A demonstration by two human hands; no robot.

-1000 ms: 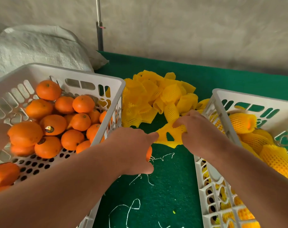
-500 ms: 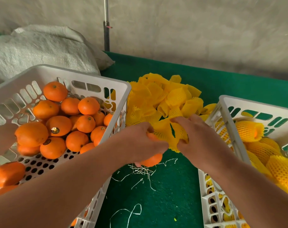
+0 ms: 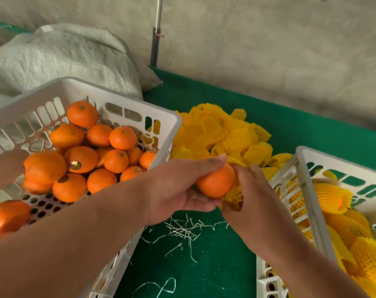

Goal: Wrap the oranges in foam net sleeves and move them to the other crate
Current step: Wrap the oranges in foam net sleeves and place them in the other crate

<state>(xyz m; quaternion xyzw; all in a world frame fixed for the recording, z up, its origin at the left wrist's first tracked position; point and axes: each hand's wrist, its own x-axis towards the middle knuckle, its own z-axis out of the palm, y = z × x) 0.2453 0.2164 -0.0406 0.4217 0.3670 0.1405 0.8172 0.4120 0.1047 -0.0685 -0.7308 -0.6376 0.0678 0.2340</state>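
Observation:
My left hand (image 3: pixel 178 188) grips a bare orange (image 3: pixel 215 181) over the green table, between the two crates. My right hand (image 3: pixel 251 196) holds a yellow foam net sleeve (image 3: pixel 233 194) against the orange's right side; the sleeve covers only that edge. The white crate on the left (image 3: pixel 139 108) holds several unwrapped oranges (image 3: pixel 116 160). The white crate on the right (image 3: pixel 307 190) holds several oranges in yellow sleeves (image 3: pixel 331 196). A pile of loose yellow sleeves (image 3: pixel 221 134) lies behind my hands.
A green cloth covers the table (image 3: pixel 215 265), with white thread scraps (image 3: pixel 182 229) under my hands. A grey woven sack (image 3: pixel 64 57) lies behind the left crate. A thin pole (image 3: pixel 157 33) stands at the wall behind.
The orange has turned up into full view in my left hand. My right hand has brought the sleeve from in front of the pile onto the orange's right side.

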